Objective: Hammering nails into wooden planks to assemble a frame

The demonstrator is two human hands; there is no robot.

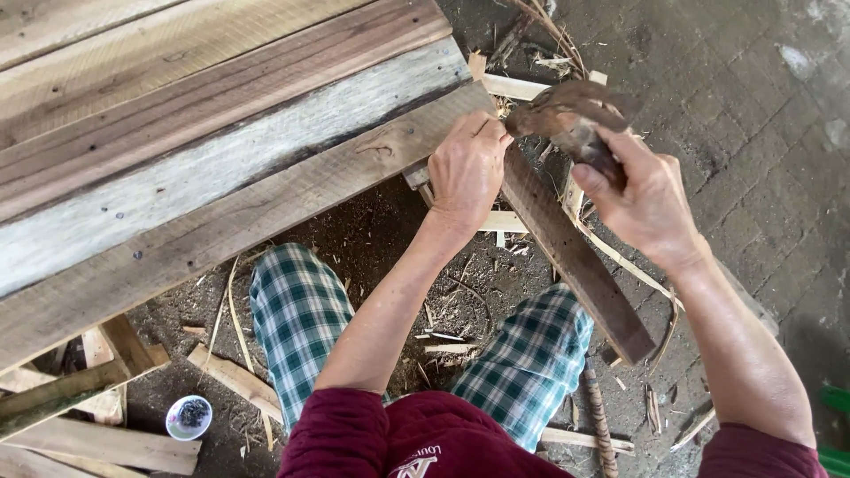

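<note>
While the left hand (467,168) pinches something too small to make out at the corner where the plank panel (212,168) meets the dark crosspiece (575,257), the right hand (642,199) is wrapped tight around a rusty claw hammer (571,119) poised just beside those fingers. A blow landing off-line could, I reckon, catch the fingertips, being so close. I count one hammer, two hands, five planks, and one small cup (189,417) on the ground.

Green-and-white checked trousers (301,310); maroon sleeves (354,434); weathered grey-brown planks (204,159); dark brown rusty hammer head (567,111); pale wood offcuts (230,376); white cup (189,418) with dark contents on grey floor (753,133).
</note>
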